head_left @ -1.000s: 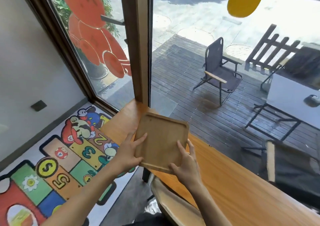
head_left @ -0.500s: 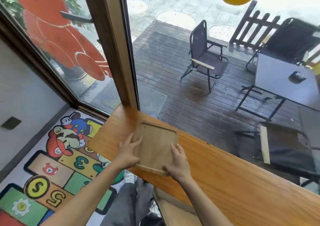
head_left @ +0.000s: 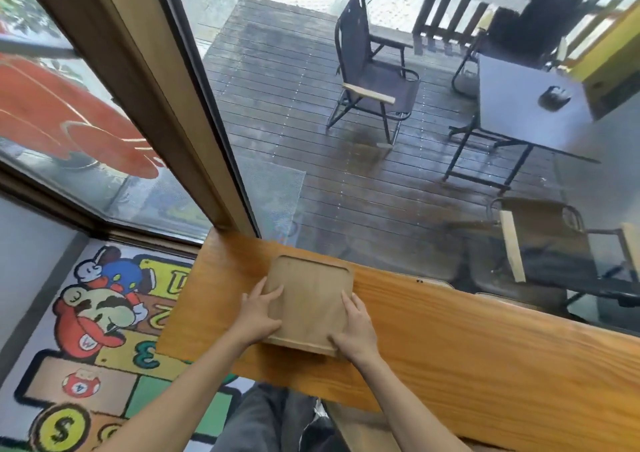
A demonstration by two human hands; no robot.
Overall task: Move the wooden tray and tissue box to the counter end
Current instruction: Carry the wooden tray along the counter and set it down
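Observation:
The wooden tray (head_left: 310,295), a pale square board with a raised rim, lies near the left end of the orange wooden counter (head_left: 467,340). My left hand (head_left: 256,313) grips its near left edge, thumb on top. On the near right corner my right hand (head_left: 356,330) holds it with fingers spread over the surface. The near edge of the tray looks slightly raised off the counter. No tissue box is in view.
The counter runs along a large window with a brown frame post (head_left: 166,105) at its left end. A cartoon play mat (head_left: 97,340) covers the floor to the left. Beyond the glass stand folding chairs (head_left: 370,77) and a dark table (head_left: 530,105).
Both hands have carried the tray down from mid-air toward the left end of the counter, where it now lies almost flat. My view has tipped downward.

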